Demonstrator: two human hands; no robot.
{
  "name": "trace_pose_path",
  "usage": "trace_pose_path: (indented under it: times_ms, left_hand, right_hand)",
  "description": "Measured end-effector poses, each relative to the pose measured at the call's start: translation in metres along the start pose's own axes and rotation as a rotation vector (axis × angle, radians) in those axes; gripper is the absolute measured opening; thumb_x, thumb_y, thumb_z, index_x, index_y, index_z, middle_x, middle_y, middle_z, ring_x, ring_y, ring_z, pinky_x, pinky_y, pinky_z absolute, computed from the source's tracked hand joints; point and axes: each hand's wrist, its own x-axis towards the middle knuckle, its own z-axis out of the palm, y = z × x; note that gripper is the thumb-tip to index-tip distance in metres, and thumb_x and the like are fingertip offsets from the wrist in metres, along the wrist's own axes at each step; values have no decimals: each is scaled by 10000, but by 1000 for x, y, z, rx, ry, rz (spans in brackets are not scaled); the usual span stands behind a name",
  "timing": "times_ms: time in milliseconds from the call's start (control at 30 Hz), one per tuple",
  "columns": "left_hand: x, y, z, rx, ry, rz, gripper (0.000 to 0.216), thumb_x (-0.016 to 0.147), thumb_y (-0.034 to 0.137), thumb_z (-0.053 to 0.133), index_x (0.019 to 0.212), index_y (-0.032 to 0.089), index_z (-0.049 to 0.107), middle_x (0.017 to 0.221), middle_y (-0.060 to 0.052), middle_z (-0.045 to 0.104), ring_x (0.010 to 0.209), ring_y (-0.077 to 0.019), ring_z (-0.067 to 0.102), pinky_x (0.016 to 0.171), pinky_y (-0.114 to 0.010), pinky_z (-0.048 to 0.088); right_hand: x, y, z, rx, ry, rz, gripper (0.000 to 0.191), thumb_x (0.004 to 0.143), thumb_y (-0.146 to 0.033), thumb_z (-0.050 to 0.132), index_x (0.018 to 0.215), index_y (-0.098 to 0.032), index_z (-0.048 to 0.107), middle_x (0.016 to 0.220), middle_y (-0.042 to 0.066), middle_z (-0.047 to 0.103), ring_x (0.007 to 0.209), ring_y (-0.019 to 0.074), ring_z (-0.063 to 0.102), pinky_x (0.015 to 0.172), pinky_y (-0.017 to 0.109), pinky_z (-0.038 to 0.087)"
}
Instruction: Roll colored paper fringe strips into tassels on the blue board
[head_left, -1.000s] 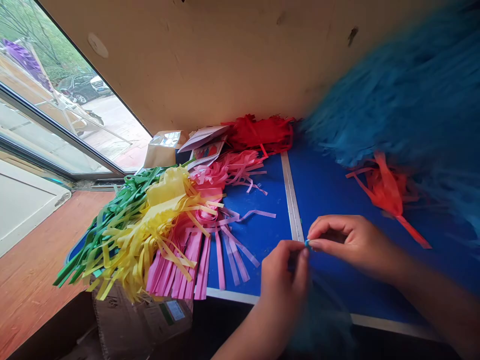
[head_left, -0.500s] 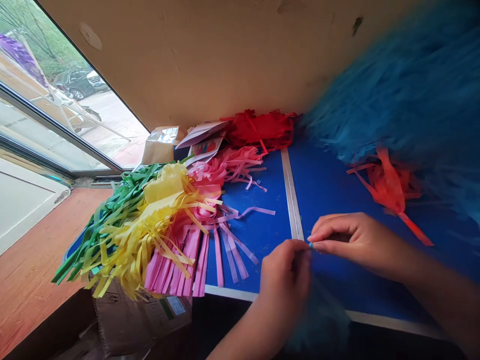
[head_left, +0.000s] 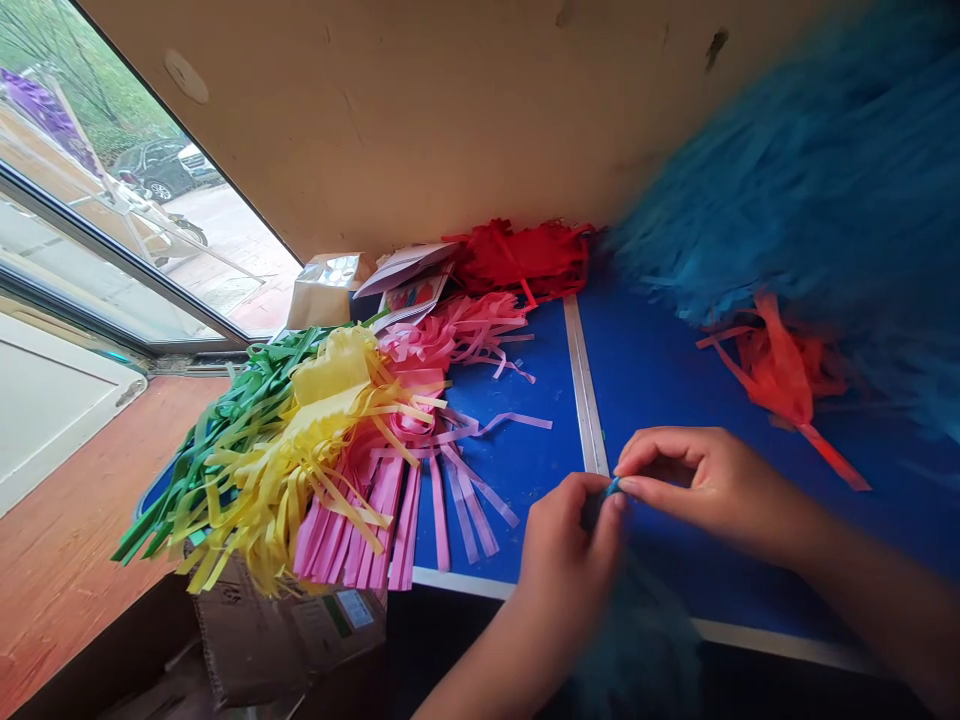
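"One blue strip [head_left: 613, 487], lower right of centre: how far along is it?"

"Partway, I'd judge. The left hand [head_left: 571, 545] pinches it between thumb and forefinger; the right hand [head_left: 697, 482] nips the other side with its fingertips. It looks twisted, but I see no finished knot."

"And the blue fringe [head_left: 637, 635] at bottom centre-right?"

"It hangs by the edge of the table [head_left: 529, 470]. Whether it joins the strip I can't tell."

"What looks done, then, and what's left?"

"The red tassel [head_left: 784, 375], middle right, already has a gathered neck and tail. The green bundle [head_left: 236, 440], yellow bundle [head_left: 330, 400] and pink bundle [head_left: 364, 530], lower left, lie loose, with no such neck showing."
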Motion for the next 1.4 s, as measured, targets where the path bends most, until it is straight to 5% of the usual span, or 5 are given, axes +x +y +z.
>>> trace_pose_path:
  times_ms: [433, 767, 1400]
  left_hand:
    - [-3, 1, -2, -3, -39, 1, 187, 849, 279, 508, 743, 162, 608, 667, -22, 654, 601, -125, 582, 552, -205, 421]
    - [1, 4, -2, 86, -26, 14, 193, 858, 266, 492, 837, 173, 660, 719, -23, 672, 628, -130, 588, 567, -211, 433]
    - [-3, 4, -4, -1, -50, 10, 232, 871, 312, 482, 810, 166, 651, 716, -27, 662, 659, -138, 592, 599, -215, 438]
  right_hand:
    - [2, -2, -7, 30, -223, 103, 192, 671, -385, 646, 690, -195, 651, 708, 18, 636, 679, 146, 586, 625, 251, 464]
    - [2, -6, -9, -23, -77, 77, 207, 692, -400, 577, 666, -196, 599, 652, 13, 596, 616, 134, 536, 561, 248, 423]
    - [3, 0, -8, 181, -194, 124, 182, 681, -370, 632, 697, -191, 604, 648, -5, 614, 622, 121, 573, 597, 242, 460]
